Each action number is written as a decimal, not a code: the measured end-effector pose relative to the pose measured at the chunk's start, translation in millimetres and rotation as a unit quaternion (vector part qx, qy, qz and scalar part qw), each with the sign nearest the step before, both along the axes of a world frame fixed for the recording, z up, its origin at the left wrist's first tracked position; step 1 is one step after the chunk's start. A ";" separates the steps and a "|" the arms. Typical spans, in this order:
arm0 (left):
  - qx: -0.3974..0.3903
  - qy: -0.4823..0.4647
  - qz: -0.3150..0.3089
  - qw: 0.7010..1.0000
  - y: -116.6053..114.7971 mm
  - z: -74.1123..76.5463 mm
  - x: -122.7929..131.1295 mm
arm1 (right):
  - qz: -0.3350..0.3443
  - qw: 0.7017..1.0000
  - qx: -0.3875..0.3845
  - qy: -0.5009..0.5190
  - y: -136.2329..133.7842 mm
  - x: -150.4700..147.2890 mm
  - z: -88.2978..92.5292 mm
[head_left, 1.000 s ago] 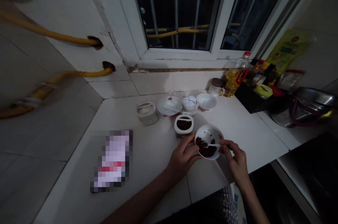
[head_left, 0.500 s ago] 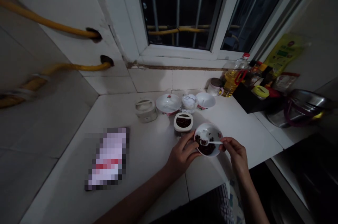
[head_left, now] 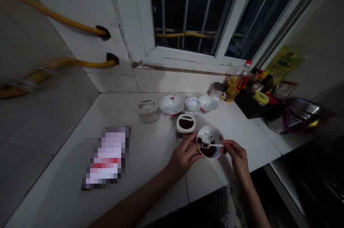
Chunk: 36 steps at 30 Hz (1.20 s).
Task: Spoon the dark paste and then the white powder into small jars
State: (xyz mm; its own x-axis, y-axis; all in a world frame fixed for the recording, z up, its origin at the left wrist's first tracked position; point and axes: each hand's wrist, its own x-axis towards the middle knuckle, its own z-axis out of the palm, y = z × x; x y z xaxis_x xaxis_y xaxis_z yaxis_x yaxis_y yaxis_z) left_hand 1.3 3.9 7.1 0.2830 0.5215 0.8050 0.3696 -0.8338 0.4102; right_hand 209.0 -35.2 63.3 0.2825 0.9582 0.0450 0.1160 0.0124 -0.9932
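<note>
Bare counter [head_left: 245,136] opens at two o'clock from the held bowl [head_left: 210,134], room enough for a hand to pass until the black box [head_left: 243,105] and steel pot [head_left: 298,119] block it. At ten o'clock the dark-filled jar [head_left: 185,124] obstructs, backed by a dish [head_left: 171,105], glass jar [head_left: 192,104] and small bowl [head_left: 208,103] in a tight row reaching twelve. Nine o'clock offers another passage between the left hand [head_left: 185,154] and the blurred flat object [head_left: 106,158].
</note>
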 end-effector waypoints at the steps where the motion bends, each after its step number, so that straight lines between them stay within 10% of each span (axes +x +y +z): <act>1: 0.001 -0.001 0.001 1.000 -0.1 0.8 0.1 | 0.002 1.000 -0.002 -0.002 0.2 0.2 0.4; 27: -0.031 0.001 -0.010 0.999 -1.7 -1.6 -3.6 | -0.028 0.995 0.031 0.087 2.6 -0.2 -10.1; 36: -0.063 -0.018 -0.008 0.998 -0.3 -4.0 -3.4 | -0.029 0.997 0.039 0.058 16.2 -8.1 10.9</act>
State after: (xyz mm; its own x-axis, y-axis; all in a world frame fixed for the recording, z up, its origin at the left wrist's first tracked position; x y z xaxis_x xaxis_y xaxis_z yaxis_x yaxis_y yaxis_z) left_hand -2.2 3.6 3.1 0.2639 0.6144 0.7436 0.3401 -0.7807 0.5243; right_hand 200.9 -19.0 74.2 0.3450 0.9351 0.0814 0.0023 0.0859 -0.9963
